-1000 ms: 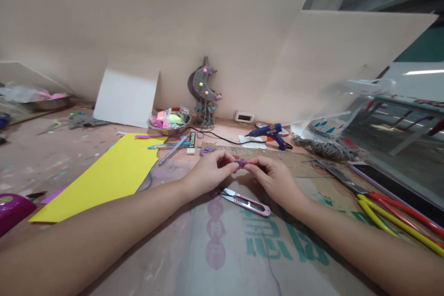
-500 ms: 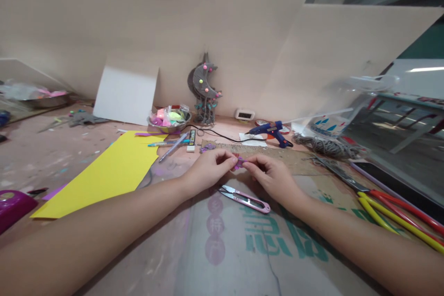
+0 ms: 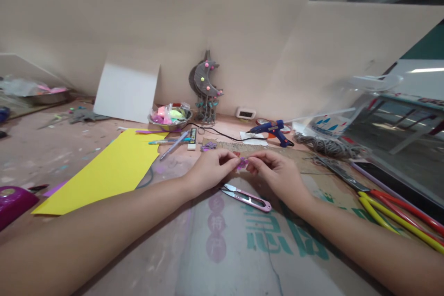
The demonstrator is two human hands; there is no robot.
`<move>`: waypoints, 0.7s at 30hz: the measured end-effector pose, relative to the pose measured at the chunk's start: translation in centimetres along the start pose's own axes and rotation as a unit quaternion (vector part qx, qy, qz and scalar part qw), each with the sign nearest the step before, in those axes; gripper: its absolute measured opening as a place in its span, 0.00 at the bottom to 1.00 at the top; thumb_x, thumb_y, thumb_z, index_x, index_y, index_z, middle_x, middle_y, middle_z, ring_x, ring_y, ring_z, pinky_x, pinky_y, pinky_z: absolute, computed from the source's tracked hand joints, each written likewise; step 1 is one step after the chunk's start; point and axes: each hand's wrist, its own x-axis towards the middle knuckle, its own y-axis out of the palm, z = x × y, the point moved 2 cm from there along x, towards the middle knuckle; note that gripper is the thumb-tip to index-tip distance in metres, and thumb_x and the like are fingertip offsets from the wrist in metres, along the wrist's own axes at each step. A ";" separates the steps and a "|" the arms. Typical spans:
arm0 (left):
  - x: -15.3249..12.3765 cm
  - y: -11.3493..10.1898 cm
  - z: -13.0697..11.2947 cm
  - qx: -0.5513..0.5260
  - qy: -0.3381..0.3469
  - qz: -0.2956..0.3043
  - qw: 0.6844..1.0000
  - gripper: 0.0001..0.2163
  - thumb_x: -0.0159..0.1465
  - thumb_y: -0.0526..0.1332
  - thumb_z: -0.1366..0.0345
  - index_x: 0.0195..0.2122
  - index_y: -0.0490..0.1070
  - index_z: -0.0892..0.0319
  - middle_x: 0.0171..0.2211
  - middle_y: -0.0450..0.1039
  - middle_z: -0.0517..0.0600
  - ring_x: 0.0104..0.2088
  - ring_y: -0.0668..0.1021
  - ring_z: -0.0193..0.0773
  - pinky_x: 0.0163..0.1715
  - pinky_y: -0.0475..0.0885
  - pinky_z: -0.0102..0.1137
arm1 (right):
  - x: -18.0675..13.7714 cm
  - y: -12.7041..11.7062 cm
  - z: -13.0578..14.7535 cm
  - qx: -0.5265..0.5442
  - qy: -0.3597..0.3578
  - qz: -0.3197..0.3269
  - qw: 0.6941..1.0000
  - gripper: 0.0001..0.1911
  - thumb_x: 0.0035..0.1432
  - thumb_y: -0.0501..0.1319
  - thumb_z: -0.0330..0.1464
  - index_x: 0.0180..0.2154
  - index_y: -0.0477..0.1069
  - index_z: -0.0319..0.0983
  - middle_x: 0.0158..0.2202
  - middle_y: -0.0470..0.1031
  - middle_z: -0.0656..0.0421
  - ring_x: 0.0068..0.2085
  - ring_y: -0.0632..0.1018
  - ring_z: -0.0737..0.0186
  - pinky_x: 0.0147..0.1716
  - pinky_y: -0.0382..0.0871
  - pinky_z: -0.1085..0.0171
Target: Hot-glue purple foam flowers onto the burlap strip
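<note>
Between the fingertips of both hands is a small purple piece (image 3: 242, 163), too small to make out fully. My left hand (image 3: 215, 166) pinches its left side between thumb and forefinger. From the right, my right hand (image 3: 272, 169) pinches its other edge, fingers curled. Just below them lie pink thread snips (image 3: 247, 198), blades pointing left, on a printed cardboard sheet (image 3: 208, 268). Another purple-grey piece (image 3: 208, 146) rests beyond my left hand.
Yellow paper (image 3: 100, 171) and pens (image 3: 174, 144) lie left. A blue glue gun (image 3: 274, 130), a bowl of coloured clay (image 3: 169, 122) and a grey moon ornament (image 3: 204, 78) stand behind. Grey yarn (image 3: 326, 145), large scissors (image 3: 381, 201) and a phone (image 3: 398, 185) are right.
My right fingertips have shifted slightly right and curled, so more of the purple piece shows between the hands. The left hand keeps its pinch. The view has tilted a little.
</note>
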 end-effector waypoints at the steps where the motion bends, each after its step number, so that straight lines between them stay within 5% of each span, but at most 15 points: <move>1: 0.0 0.0 0.0 -0.004 -0.001 0.002 1.000 0.12 0.59 0.53 0.59 0.28 0.71 0.61 0.25 0.70 0.47 0.25 0.70 0.32 0.25 0.63 0.25 | 0.0 0.1 0.0 0.021 0.014 0.008 1.000 0.13 0.55 0.56 0.39 0.31 0.72 0.37 0.24 0.75 0.59 0.25 0.74 0.66 0.26 0.68 0.67; 10: 0.2 0.3 0.4 -0.090 -0.043 0.026 0.995 0.11 0.58 0.55 0.61 0.32 0.72 0.63 0.25 0.71 0.48 0.25 0.71 0.32 0.25 0.65 0.25 | 0.2 0.2 0.5 0.084 0.083 0.027 0.993 0.10 0.52 0.58 0.37 0.29 0.71 0.37 0.21 0.75 0.61 0.24 0.76 0.66 0.25 0.70 0.68; 21: 0.0 0.4 0.3 -0.037 -0.011 0.008 0.999 0.12 0.56 0.58 0.61 0.37 0.73 0.61 0.33 0.75 0.51 0.31 0.75 0.36 0.31 0.68 0.28 | 0.0 0.2 0.3 0.062 0.044 0.046 0.996 0.11 0.55 0.56 0.37 0.31 0.72 0.37 0.24 0.76 0.60 0.26 0.77 0.65 0.28 0.70 0.67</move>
